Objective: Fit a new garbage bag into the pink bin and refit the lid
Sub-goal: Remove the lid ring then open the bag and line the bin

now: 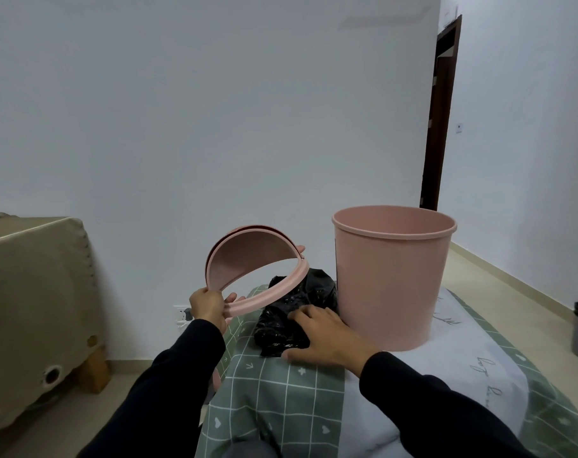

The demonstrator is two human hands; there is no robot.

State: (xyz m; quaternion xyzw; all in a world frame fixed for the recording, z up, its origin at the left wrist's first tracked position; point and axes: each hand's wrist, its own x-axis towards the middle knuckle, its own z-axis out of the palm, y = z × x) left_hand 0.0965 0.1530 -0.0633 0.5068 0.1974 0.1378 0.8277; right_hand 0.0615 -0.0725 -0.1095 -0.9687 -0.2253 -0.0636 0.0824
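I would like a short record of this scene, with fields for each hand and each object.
left hand: grips the pink plastic swing lid by its ring, off the bin
right hand: spread fingers rest on the crumpled black plastic garbage bag
pink round plastic bin: upright, lid off, no bag fitted
surface: green checked cloth under bag and bin

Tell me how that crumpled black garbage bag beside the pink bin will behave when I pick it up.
The black garbage bag will probably be floppy: it lies crumpled in soft folds. Likely very light, since it looks like thin film. Its glossy surface hints it may slip under the right hand resting on it.
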